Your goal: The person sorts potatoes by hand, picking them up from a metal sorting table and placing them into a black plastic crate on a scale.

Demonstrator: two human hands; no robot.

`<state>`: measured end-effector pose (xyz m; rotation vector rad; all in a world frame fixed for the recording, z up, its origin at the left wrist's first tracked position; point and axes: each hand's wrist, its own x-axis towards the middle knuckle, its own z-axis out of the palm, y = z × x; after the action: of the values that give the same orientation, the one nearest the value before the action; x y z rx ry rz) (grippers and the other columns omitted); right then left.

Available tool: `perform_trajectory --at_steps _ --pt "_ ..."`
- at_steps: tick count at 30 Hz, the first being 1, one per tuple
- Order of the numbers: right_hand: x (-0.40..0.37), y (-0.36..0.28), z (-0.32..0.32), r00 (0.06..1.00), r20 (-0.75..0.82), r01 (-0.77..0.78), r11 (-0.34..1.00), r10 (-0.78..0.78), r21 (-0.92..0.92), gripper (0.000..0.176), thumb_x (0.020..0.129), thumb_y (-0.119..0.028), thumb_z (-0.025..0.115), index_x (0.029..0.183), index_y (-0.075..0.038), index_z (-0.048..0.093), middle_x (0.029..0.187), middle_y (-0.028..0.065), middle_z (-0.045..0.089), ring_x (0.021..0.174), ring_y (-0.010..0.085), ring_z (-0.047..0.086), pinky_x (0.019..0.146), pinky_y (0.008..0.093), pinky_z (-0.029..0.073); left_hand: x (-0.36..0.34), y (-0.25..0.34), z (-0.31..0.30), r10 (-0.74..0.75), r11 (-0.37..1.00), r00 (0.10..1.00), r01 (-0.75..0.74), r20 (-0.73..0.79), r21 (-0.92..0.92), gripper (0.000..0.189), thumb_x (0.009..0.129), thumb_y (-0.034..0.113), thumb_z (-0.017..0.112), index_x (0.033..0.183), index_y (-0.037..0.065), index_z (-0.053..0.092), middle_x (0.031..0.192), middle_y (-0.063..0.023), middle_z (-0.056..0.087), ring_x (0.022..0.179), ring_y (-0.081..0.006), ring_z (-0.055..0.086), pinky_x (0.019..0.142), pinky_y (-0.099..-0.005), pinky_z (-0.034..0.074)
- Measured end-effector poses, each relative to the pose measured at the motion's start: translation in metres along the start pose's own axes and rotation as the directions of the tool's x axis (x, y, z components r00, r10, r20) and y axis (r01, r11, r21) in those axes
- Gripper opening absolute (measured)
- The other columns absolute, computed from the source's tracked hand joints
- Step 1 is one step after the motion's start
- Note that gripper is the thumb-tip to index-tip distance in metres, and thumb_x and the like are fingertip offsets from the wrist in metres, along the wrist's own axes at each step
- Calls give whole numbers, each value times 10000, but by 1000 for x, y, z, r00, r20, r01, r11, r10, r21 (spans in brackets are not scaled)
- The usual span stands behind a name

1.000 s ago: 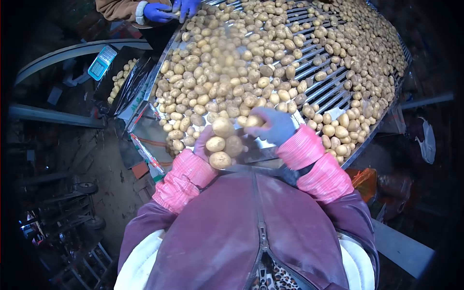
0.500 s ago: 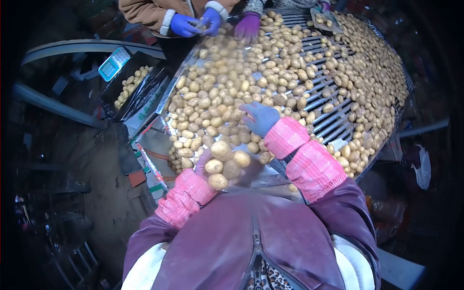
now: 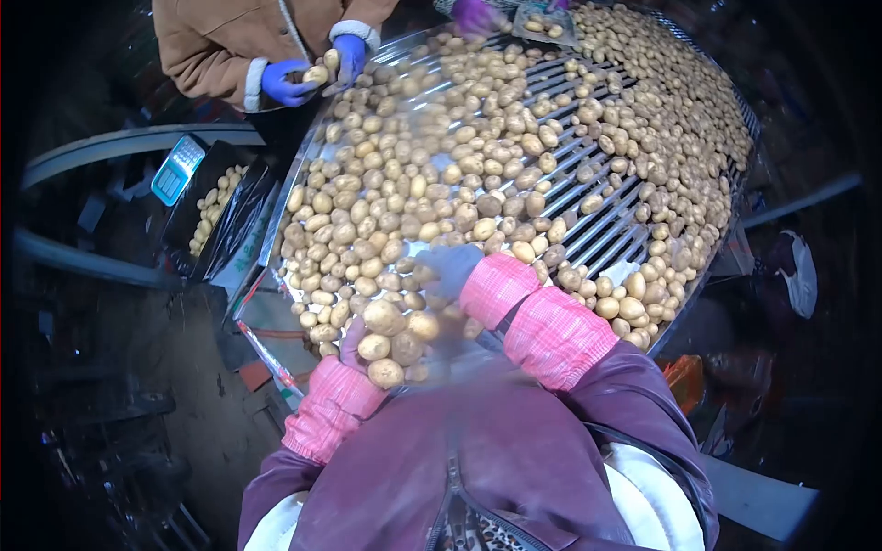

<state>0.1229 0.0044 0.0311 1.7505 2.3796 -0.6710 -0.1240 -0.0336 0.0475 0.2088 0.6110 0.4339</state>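
Low at the counter's [image 3: 614, 266] near edge, my left hand [image 3: 353, 343] cradles a cluster of potatoes [image 3: 385, 347] — my right hand [image 3: 450, 270] is over the loose potatoes [image 3: 363, 230], its grip too blurred to tell. Across from me, a co-worker in a brown jacket [image 3: 230, 41] holds potatoes [image 3: 322, 70] in blue gloves [image 3: 287, 83] — metal bars [image 3: 602, 216] show between the piles.

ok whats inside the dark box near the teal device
The dark box holds potatoes. Black plastic beside them hides whatever lies under it, and anything below the top potatoes is covered too.
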Motion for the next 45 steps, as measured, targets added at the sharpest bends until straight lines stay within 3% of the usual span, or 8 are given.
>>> perform_trajectory --at_steps 15,22,25,28,32,36,42,45 --pt "-20 52 14 818 -557 89 927 140 363 486 805 -402 742 1219 -170 636 1040 103 684 935 283 672 804 379 538 3 6 -1 51 999 990 -51 134 2 545 1065 395 211 1505 85 292 1512 -128 375 1378 -266 393 1148 -446 348" --pt "18 227 -78 573 -453 -486 728 683 483 514 869 -455 632 1221 -79 637 1188 178 664 1090 356 641 942 431 498 8 19 25 -16 994 972 40 235 -99 500 1047 369 354 1464 92 349 1438 -103 452 1324 -237 457 1036 -436 462" --pt "37 257 -102 653 -165 -658 662 739 358 545 880 -486 605 1225 -65 638 1188 182 665 1107 357 635 972 432 485 12 14 29 199 564 979 -140 31 814 616 998 547 359 1416 97 414 1387 -121 496 1222 -265 528 987 -440 486" --pt "58 262 -103 700 -113 -709 705 705 4 541 886 -485 601 1222 -63 643 1226 182 649 1130 352 626 974 429 486 23 12 20 316 350 947 -174 59 921 598 965 488 426 1404 82 424 1400 -115 485 1258 -268 506 1027 -427 455" --pt "60 252 -84 904 25 -419 897 426 -143 567 835 -459 656 1236 -59 629 1212 167 657 1093 347 644 934 429 510 27 14 26 224 791 974 -178 -8 586 596 970 488 418 1406 81 423 1401 -116 485 1263 -271 502 1032 -431 453" --pt "29 222 -79 935 -99 -293 901 339 321 639 783 -403 724 1351 -161 560 1247 140 636 1119 306 626 951 406 497 31 15 28 144 933 989 -124 -33 337 595 976 488 410 1409 80 422 1401 -117 485 1268 -275 498 1037 -434 450" --pt "66 306 -83 619 -473 453 207 627 867 435 798 -192 801 1130 6 603 1005 76 656 828 146 626 736 280 504 34 16 27 110 968 991 -90 -73 234 592 985 487 397 1412 78 420 1401 -118 486 1276 -281 493 1044 -439 446" --pt "89 329 -78 726 -304 85 359 617 929 485 805 -285 796 1163 -17 608 1006 64 651 860 135 603 761 284 484 36 16 26 111 976 990 -91 -92 199 591 989 487 391 1414 77 419 1402 -118 486 1279 -284 490 1048 -441 444"
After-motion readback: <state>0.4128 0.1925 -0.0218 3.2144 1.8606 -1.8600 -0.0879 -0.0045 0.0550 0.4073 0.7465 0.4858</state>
